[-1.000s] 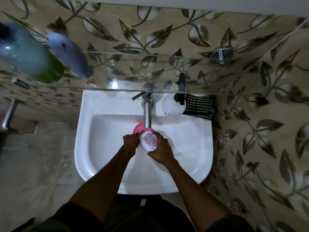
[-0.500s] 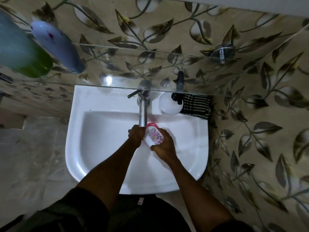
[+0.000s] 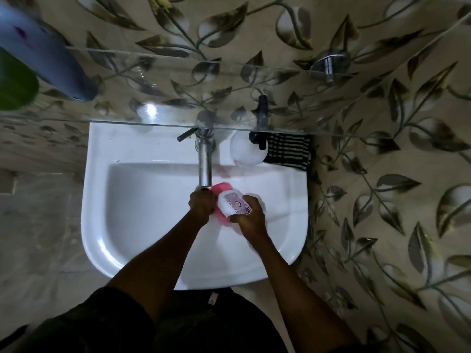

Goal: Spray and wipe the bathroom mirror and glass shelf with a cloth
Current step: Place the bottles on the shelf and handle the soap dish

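Both hands meet over the white sink [image 3: 163, 250] at the centre of the frame, just under the end of the steel tap [image 3: 205, 161]. The right hand [image 3: 251, 217] has its fingers curled round a small white bottle [image 3: 233, 203] with a purple label and a pink cap; the bottle lies tilted, its cap end towards the tap. The left hand [image 3: 201, 203] is closed in a fist against the bottle's left side, touching it at the pink part; whether it pinches the cap or only presses on it I cannot tell.

On the sink's back ledge, right of the tap, stands a round white spray bottle [image 3: 246, 152] with a black trigger head. Just beside it to the right, touching the wall, lies a black-and-white striped cloth [image 3: 289, 152].

The glass shelf [image 3: 178, 80] runs across the upper half of the frame above the sink's back edge, with the leaf-patterned tiles showing through it. At its left end, in the upper left of the frame, stand a blue-grey bottle [image 3: 48, 54] and a green bottle [image 3: 15, 85], both blurred. A round chrome bracket [image 3: 328, 63] holds the shelf at the upper right.

The mirror is out of view.
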### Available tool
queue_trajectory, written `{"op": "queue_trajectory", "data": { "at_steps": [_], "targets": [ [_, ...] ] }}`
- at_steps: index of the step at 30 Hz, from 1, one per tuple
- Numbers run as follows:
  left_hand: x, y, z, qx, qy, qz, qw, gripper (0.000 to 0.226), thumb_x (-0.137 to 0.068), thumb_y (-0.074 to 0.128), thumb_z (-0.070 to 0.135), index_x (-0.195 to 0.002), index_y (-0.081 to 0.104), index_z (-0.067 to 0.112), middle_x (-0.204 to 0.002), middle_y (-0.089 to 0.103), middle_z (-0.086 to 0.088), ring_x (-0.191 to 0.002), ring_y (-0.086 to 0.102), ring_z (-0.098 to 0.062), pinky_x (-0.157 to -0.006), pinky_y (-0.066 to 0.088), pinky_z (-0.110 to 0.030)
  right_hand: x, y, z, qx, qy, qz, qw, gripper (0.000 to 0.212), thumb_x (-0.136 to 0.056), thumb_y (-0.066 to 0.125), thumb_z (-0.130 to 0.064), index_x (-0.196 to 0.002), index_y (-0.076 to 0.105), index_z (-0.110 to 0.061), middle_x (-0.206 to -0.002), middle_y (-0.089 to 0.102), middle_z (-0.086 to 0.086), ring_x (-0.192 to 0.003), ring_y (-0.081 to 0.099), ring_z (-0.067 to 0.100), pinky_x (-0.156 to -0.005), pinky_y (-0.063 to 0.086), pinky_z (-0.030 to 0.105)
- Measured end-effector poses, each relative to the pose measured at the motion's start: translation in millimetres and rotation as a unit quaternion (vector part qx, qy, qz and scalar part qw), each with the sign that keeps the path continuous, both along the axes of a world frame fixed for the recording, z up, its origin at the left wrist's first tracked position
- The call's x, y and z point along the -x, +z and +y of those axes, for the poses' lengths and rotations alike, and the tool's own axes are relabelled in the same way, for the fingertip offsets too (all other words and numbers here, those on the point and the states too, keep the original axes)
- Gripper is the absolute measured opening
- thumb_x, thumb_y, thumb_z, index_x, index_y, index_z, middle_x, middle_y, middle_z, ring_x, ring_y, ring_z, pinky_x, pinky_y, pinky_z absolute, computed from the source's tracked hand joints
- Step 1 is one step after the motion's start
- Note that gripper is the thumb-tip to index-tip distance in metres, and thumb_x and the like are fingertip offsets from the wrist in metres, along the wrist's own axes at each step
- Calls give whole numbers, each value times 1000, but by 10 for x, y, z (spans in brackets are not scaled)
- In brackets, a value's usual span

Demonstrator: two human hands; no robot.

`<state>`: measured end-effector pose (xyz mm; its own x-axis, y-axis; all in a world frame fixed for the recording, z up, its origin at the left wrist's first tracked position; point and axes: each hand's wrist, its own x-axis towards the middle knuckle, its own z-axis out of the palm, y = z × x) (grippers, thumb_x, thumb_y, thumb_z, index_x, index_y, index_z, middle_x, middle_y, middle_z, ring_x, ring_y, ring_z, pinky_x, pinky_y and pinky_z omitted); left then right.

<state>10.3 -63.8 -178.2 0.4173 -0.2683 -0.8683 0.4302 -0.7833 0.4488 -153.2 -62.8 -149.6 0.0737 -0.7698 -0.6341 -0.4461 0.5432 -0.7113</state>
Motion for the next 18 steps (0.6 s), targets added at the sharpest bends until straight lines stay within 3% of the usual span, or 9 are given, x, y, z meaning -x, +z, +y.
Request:
{"op": "queue_trajectory", "data": {
  "at_steps": [3,7,10,14,18],
  "targets": [
    [-37,360,239,42,46,86,994,20,-83,62,4,-102,66,8,-87,67,-11,-76,63,-25,-61,52,-31,14,86,96,-30,-34,-61,997,63,-71,82,1,-128,59,-14,-124,62,0,-112,62,22,-85,53,26],
    [-175,574,647,108,64,135,983,7,-87,66,6,-94,64,8,-100,66,-14,-83,64,-27,-68,54,-33,-85,304,252,-34,-85,-136,987,59,-72,81,-5,-128,61,-11,-123,64,-3,-109,61,11,-83,47,17],
    [-251,740,884,172,77,189,964,13,-90,67,14,-103,65,11,-103,69,-9,-94,63,-25,-78,56,-33,-265,505,395,-29,-50,-167,984,63,-65,75,-22,-127,61,-19,-122,64,-11,-105,60,-2,-82,49,19],
    [-464,989,1029,235,98,270,929,28,-91,67,14,-116,65,2,-107,69,-13,-99,65,-23,-84,60,-31,-512,698,641,-3,29,-182,983,52,-68,72,-28,-120,62,-25,-120,64,-10,-106,61,7,-79,48,20],
    [-700,1192,1192,255,47,279,925,37,-87,70,11,-120,63,-3,-113,69,-17,-99,68,-27,-89,59,-34,-638,829,861,22,44,-200,978,46,-72,72,-25,-118,63,-24,-118,66,-3,-104,63,13,-70,50,16]
  ]
}}
